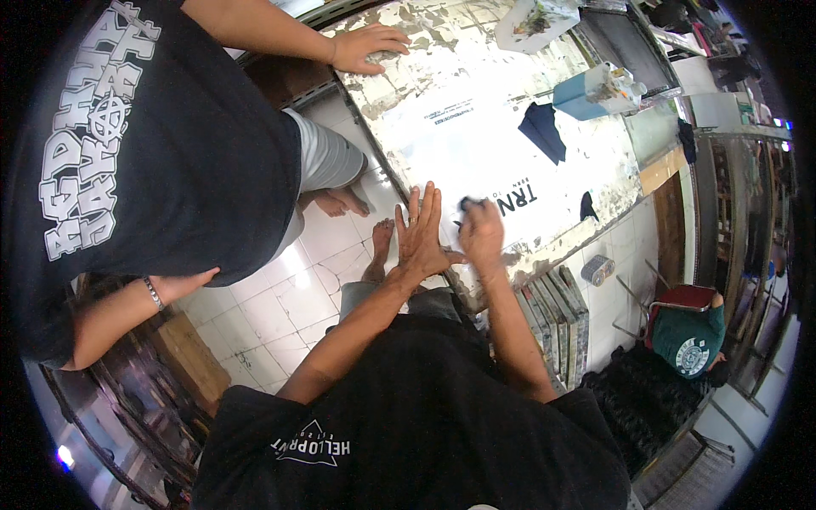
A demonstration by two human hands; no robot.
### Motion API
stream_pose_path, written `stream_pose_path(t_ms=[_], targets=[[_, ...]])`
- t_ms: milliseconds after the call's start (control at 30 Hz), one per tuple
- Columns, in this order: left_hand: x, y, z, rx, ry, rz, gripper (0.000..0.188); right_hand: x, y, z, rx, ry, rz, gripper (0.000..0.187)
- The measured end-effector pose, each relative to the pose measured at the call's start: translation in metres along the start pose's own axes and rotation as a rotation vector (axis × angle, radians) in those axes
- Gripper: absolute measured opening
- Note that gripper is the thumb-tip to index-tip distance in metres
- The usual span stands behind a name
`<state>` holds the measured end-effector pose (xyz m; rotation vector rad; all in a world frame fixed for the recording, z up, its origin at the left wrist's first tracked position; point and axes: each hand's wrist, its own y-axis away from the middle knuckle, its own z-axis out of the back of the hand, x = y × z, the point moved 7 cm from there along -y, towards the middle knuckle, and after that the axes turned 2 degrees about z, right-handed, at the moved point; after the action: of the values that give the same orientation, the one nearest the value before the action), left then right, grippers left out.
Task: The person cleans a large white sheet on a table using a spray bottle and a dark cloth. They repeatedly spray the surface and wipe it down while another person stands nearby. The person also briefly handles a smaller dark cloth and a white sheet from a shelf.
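Observation:
A white printed sheet or film [459,153] with dark lettering lies on the worn, paint-stained table [374,98]. My left hand [418,238] is open, its fingers spread flat on the sheet's near left part by the table edge. Close beside it, my right hand [483,238] is closed on a small dark piece that looks like cloth [467,204], pressed down by the lettering. Motion blurs that hand, and its fingers hide most of the piece. A folded dark cloth [544,133] rests farther off on the sheet, with a smaller dark scrap [587,206] near the table's right edge.
At the left stands a co-worker in a black shirt [170,153], one hand [370,48] on the table. A blue-filled plastic container [595,91] and a whitish one [535,24] stand at the far right. Framed panels [557,323] lean below the table; another person [688,340] sits beyond.

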<state>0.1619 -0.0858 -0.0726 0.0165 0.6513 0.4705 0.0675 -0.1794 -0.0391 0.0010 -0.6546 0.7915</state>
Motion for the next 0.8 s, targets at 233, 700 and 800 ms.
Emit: stream_pose_path(t_ms=[233, 700, 800], targets=[[0.001, 0.001, 0.001, 0.055, 0.121, 0.027, 0.152, 0.015, 0.002, -0.003, 0.072, -0.064, -0.021, 0.023], [-0.007, -0.003, 0.007, 0.147, 0.058, 0.091, 0.150, -0.056, -0.014, 0.026, -0.083, 0.093, -0.090, 0.022], [-0.006, -0.003, 0.008, 0.142, 0.065, 0.086, 0.149, -0.079, -0.042, 0.051, -0.078, 0.191, -0.214, 0.024]])
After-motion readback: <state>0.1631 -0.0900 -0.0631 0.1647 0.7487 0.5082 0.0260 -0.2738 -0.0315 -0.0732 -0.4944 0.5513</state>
